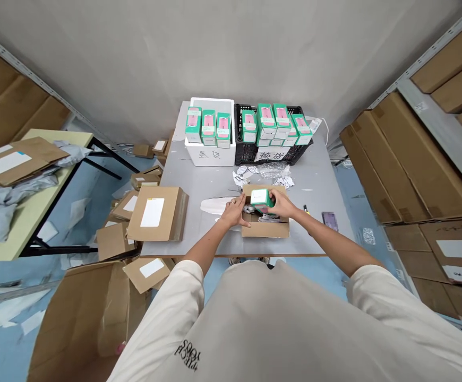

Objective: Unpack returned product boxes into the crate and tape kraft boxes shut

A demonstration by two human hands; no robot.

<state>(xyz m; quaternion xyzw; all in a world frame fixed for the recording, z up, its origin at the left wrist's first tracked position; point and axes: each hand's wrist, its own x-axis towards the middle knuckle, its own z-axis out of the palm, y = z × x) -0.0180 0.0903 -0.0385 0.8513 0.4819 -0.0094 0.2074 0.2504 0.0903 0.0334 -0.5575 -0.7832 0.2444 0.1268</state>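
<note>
Grey desk at frame centre carries one white bin with three green boxes and one black crate with about six. Right hand grips one green box over an open carton; left hand presses the carton's left edge. Bare desk lies upper right

Grey table bears white bin, black crate, cardboard boxes.

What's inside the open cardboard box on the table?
The right hand holds a green box over the cardboard box; left hand on its edge. Something grey-white shows inside; the rest is covered.
</note>
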